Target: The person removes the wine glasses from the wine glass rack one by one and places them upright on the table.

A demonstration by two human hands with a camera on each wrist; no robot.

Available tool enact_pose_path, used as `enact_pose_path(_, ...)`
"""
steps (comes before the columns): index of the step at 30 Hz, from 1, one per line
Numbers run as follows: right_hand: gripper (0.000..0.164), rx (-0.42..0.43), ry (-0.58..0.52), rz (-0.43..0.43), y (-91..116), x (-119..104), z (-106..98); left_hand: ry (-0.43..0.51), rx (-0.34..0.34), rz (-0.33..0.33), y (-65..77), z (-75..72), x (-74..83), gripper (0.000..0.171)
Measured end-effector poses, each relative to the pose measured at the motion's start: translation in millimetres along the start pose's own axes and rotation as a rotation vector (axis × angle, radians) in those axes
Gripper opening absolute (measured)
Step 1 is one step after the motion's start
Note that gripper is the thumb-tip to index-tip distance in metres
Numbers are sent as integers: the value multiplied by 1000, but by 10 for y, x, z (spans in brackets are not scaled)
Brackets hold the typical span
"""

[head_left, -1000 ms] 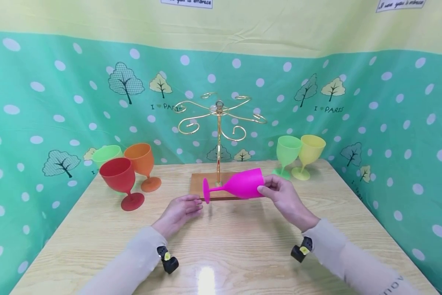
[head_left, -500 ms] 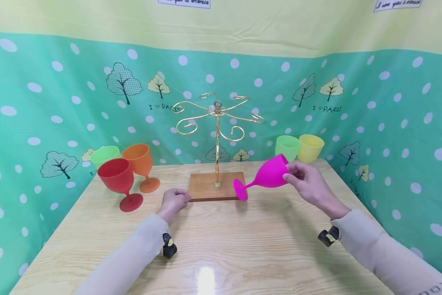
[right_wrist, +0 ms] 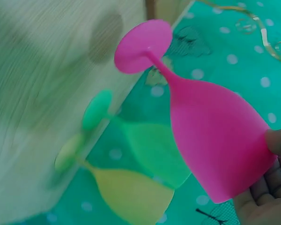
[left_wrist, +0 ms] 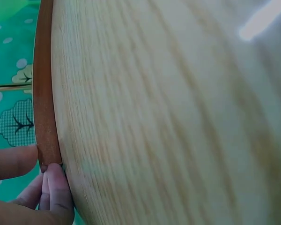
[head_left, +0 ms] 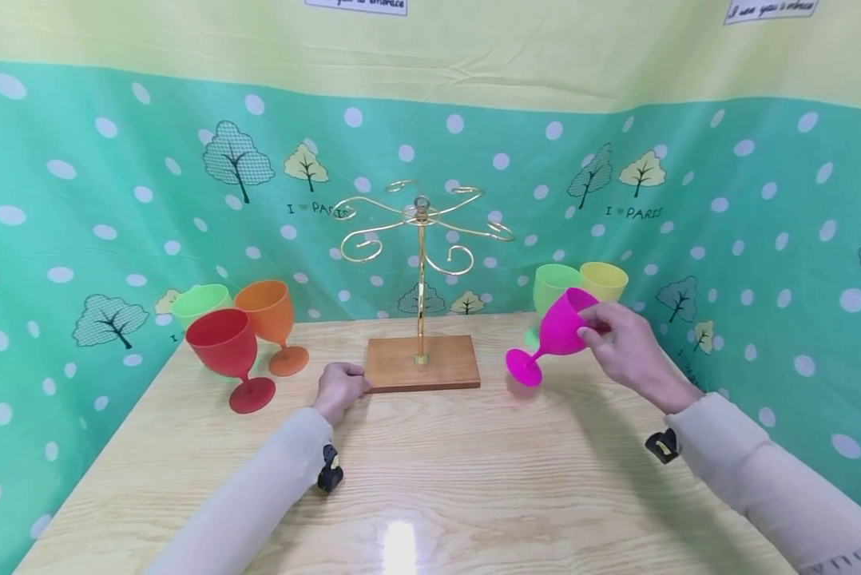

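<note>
A magenta goblet (head_left: 561, 326) tilts in the air right of the stand, its foot low and leftward. My right hand (head_left: 626, 343) grips it by the bowl near the rim, thumb on one side and fingers on the other, as the right wrist view shows. Centred at the back is a gold wine glass rack (head_left: 421, 287) with curled arms on a wooden base (head_left: 394, 367). At the base's front left corner is my left hand (head_left: 340, 389). In the left wrist view its thumb and fingertips pinch that corner of the base (left_wrist: 46, 93).
Red (head_left: 224, 343), orange (head_left: 267, 311) and light green (head_left: 202, 303) goblets stand at the back left. Behind the magenta goblet are a green goblet (head_left: 554, 286) and a yellow goblet (head_left: 603, 277), partly hidden. A patterned curtain (head_left: 459, 152) borders the table.
My right hand has carried the magenta goblet rightward from in front of the rack, turning its foot downward. My left hand has moved from near the goblet's foot to the base corner.
</note>
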State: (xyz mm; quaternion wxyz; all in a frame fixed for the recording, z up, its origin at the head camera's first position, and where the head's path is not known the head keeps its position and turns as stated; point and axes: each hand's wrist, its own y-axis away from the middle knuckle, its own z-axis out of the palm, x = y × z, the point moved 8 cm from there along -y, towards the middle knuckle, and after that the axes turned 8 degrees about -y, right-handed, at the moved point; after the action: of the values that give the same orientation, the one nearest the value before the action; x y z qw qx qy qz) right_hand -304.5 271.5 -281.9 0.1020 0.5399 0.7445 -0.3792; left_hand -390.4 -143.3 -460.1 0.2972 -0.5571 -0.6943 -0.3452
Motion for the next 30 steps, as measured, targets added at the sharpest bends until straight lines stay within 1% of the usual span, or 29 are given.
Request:
enact_pose_path(2, 20, -6, 32, -40, -15, 17, 6, -12, 3, -2, -4, -6, -7, 34)
enact_pose_path(7, 20, -24, 127, -100, -37, 96, 33, -23, 2, -8, -11, -8, -17, 34)
enact_pose_path(13, 19, 22, 268, -210, -61, 192, 16, -20, -12, 3, -7, -2, 5, 35)
enact_pose_path(15, 19, 35, 301, -234, -76, 231, 3, -17, -14, 1, -5, -2, 9, 35)
enact_pose_path(18, 19, 37, 329, -235, -99, 301, -6, -15, -12, -6, -3, 2, 9, 35)
enact_pose_path(21, 19, 27, 333, -222, -109, 362, -5, -12, -12, -12, 1, 8, 6, 34)
enact_pose_path(30, 22, 13, 320, -199, -124, 461, -4, -18, -16, 9, -7, 12, 6, 35)
